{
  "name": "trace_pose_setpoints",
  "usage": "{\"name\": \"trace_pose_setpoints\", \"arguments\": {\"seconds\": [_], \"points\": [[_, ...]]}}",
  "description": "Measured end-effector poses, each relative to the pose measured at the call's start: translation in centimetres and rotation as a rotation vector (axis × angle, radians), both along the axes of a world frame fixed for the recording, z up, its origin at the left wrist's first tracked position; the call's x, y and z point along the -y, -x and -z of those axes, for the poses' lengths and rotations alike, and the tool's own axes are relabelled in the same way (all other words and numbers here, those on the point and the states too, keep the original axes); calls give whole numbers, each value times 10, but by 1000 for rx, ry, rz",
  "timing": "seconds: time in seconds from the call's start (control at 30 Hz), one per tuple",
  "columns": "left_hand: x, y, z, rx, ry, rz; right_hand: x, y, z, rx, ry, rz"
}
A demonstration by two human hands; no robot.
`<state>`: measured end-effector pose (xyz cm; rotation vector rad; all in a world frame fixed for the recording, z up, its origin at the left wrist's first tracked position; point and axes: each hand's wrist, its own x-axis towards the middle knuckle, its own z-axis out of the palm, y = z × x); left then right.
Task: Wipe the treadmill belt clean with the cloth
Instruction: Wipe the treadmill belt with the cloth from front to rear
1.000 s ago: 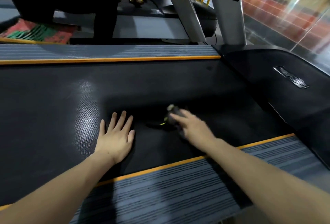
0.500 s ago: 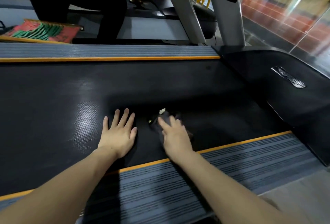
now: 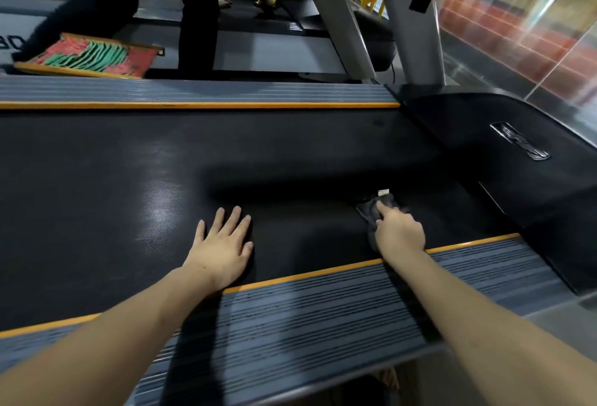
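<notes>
The dark cloth, a small pale tag at its far edge, lies bunched on the black treadmill belt close to the near orange-edged side rail and not far from the black motor cover. The right hand lies on top of it, fingers curled round the fabric and pressing it to the belt, while the left hand rests flat on the belt well apart from the cloth, fingers straight and spread. Beyond the far rail, a person's dark-trousered legs stand beside a red and green mat.
</notes>
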<state>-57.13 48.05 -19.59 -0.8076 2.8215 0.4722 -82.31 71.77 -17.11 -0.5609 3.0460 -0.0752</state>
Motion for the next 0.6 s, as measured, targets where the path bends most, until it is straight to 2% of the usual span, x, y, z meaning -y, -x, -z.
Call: {"name": "trace_pose_setpoints", "arguments": {"seconds": [0.1,0.23,0.4,0.5,0.6], "points": [[1,-11,1,-15,8,21,26,-44,5,-7,9,-23],[-4,-23,1,-88,8,-55,78,-121,9,5,41,-237],[-13,-29,-1,-119,13,-141,62,-122,1,86,88,-452],[-14,-28,-1,-166,37,-168,20,-81,-11,67,84,-374],[-16,-26,-2,-186,54,-197,-18,-32,-18,30,57,-157]]}}
